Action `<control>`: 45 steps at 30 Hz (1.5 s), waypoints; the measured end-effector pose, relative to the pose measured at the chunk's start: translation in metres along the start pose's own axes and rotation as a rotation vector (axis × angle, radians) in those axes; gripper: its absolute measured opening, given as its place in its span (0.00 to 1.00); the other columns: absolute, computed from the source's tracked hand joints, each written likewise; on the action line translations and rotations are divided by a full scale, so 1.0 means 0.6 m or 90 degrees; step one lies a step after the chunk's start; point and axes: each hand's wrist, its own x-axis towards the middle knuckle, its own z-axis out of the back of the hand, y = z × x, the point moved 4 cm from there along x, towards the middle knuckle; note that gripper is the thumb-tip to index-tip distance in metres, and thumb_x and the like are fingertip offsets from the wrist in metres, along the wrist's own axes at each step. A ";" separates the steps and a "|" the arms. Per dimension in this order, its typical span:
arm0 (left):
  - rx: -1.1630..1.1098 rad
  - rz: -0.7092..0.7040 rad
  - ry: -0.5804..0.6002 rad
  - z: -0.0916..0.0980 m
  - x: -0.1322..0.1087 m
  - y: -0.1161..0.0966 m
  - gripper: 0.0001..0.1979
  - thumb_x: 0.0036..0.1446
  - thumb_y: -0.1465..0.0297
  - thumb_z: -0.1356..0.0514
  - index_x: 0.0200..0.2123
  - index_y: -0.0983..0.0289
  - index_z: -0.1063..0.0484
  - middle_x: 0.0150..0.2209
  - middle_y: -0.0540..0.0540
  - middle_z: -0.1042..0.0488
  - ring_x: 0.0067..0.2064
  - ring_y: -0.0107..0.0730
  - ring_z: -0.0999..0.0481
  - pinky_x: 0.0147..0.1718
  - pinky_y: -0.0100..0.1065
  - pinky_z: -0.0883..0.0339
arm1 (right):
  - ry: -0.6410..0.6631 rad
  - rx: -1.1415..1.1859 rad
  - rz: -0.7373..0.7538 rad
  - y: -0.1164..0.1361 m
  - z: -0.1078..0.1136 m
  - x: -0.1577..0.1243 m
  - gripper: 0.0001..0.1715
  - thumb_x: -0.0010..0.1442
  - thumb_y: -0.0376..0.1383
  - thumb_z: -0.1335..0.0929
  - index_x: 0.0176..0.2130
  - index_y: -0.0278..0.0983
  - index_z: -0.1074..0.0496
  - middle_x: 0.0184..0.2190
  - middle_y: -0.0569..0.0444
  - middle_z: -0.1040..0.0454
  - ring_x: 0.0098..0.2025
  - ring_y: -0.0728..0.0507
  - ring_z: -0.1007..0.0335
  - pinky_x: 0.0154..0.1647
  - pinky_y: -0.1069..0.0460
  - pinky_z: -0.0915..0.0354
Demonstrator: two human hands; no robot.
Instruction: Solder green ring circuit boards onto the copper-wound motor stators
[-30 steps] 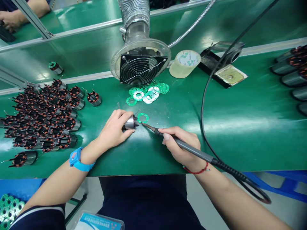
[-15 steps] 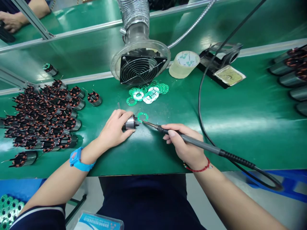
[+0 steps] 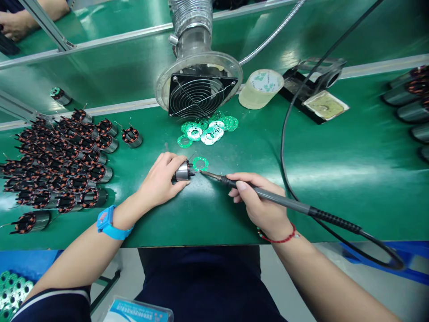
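Observation:
My left hand (image 3: 163,178) is closed around a motor stator (image 3: 182,171), a silvery cylinder lying on its side on the green bench, its winding end turned right. In my right hand (image 3: 259,201) is a soldering iron (image 3: 281,199), held like a pen. Its tip points left, close to the stator's end and the lower edge of a ring-shaped green circuit board (image 3: 200,164); I cannot tell whether it touches either. Beyond my hands lies a loose pile of similar ring boards (image 3: 212,132).
Several stators (image 3: 75,165) stand packed at the left. A fan on a duct (image 3: 197,96) hangs over the boards. Behind are a tape roll (image 3: 261,89) and an iron stand with a sponge (image 3: 325,106). The iron's cable (image 3: 284,147) crosses the right side. Another person's hand (image 3: 15,26) shows top left.
The view has shifted slightly. Both hands keep their grips, and the iron's tip stays by the stator's end and the ring board.

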 end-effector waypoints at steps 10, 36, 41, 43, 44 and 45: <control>0.008 0.013 0.007 0.001 0.002 -0.001 0.21 0.57 0.66 0.37 0.52 0.64 0.35 0.46 0.60 0.30 0.49 0.44 0.32 0.50 0.47 0.34 | 0.006 -0.064 0.069 0.008 0.000 -0.003 0.11 0.60 0.37 0.33 0.39 0.38 0.22 0.21 0.57 0.22 0.19 0.48 0.27 0.24 0.53 0.28; 0.009 0.014 0.010 0.005 0.004 -0.006 0.21 0.57 0.67 0.38 0.53 0.63 0.35 0.47 0.60 0.30 0.50 0.45 0.32 0.50 0.47 0.34 | 0.018 -0.185 0.268 0.026 -0.010 -0.004 0.17 0.62 0.36 0.34 0.51 0.42 0.27 0.35 0.51 0.20 0.33 0.45 0.24 0.36 0.49 0.27; 0.005 0.028 0.021 0.005 0.004 -0.004 0.20 0.57 0.67 0.38 0.52 0.64 0.34 0.47 0.60 0.30 0.49 0.45 0.32 0.49 0.46 0.34 | 0.111 -0.156 0.202 0.036 -0.008 0.006 0.23 0.65 0.36 0.37 0.59 0.43 0.35 0.41 0.53 0.18 0.38 0.44 0.20 0.43 0.49 0.26; 0.002 0.034 0.021 0.005 0.005 -0.004 0.20 0.56 0.67 0.37 0.52 0.63 0.34 0.46 0.60 0.30 0.49 0.44 0.32 0.49 0.46 0.34 | 0.153 -0.170 0.162 0.045 -0.007 0.013 0.22 0.66 0.36 0.38 0.59 0.44 0.36 0.36 0.55 0.18 0.35 0.44 0.20 0.39 0.49 0.26; -0.001 0.038 0.020 0.004 0.005 -0.005 0.20 0.56 0.68 0.37 0.52 0.63 0.34 0.46 0.59 0.30 0.49 0.44 0.32 0.49 0.46 0.34 | 0.164 -0.185 0.148 0.050 -0.006 0.017 0.20 0.66 0.36 0.39 0.57 0.44 0.36 0.34 0.55 0.18 0.35 0.44 0.20 0.37 0.49 0.26; -0.006 0.044 0.018 0.004 0.005 -0.006 0.21 0.55 0.68 0.37 0.51 0.63 0.34 0.46 0.59 0.30 0.49 0.45 0.32 0.49 0.46 0.34 | 0.167 -0.202 0.141 0.053 -0.006 0.022 0.18 0.66 0.37 0.38 0.55 0.44 0.35 0.35 0.54 0.19 0.35 0.43 0.20 0.36 0.49 0.27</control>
